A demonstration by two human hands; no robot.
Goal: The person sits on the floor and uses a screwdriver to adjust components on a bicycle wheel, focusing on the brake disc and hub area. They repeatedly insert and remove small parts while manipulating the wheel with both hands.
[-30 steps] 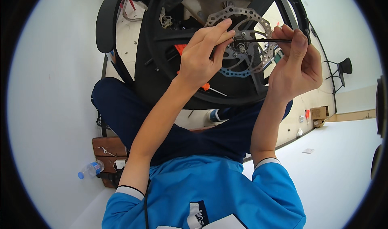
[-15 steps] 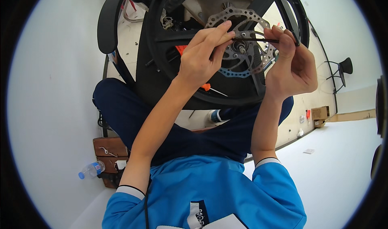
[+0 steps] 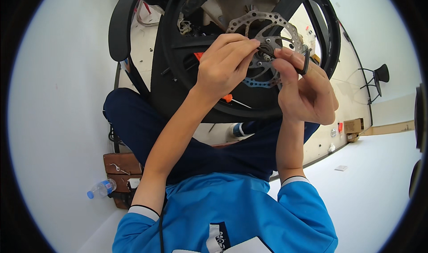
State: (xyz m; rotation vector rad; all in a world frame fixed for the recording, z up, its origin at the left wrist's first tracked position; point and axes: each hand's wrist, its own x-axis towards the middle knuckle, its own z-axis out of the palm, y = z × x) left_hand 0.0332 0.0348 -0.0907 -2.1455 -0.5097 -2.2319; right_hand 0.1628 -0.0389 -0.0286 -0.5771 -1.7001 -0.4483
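My left hand [image 3: 225, 65] is raised, forearm extended, its fingertips pinched on a small fitting at the hub [image 3: 266, 53] of the perforated steel brake disc [image 3: 263, 30]. My right hand [image 3: 303, 90] is curled closed around a black hex key [image 3: 306, 62], thumb pointing toward the same hub. The disc, thin and drilled, sits inside the matte black wheel [image 3: 187, 88], held above my lap.

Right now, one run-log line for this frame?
left hand: pinching hub of brake disc | right hand: holding black tool | black wheel on lap
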